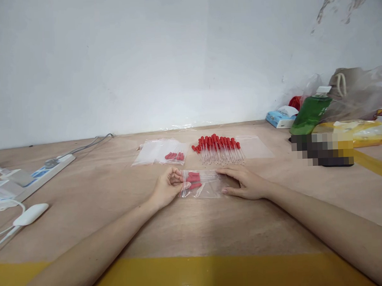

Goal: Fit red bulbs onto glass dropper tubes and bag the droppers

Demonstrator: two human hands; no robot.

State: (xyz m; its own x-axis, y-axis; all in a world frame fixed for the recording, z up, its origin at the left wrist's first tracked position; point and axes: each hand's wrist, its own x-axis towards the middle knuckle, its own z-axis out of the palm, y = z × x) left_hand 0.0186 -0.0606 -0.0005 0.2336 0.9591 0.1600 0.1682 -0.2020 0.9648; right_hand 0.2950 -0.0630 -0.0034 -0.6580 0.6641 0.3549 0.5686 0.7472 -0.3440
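Observation:
A clear zip-lock bag (208, 190) lies in front of me on the table, with a few red-bulbed glass droppers (194, 176) inside, bulbs toward the left. My left hand (169, 187) pinches the bag's left end between thumb and fingers. At the opposite end, my right hand (245, 183) rests with thumb and fingers apart, its fingertips at the bag's right edge. Just beyond the hands is a pile of loose droppers (219, 148), red bulbs facing the wall. Left of the pile, a bag holding several droppers (175, 156) lies by flat plastic bags (146, 152).
Another flat bag (256, 146) lies right of the pile. A power strip (43, 174) and a white plug-like device (31, 214) with cables are on the left. At right stand a green bottle (311, 112), a tissue pack (280, 119) and a pixelated dark object (321, 150).

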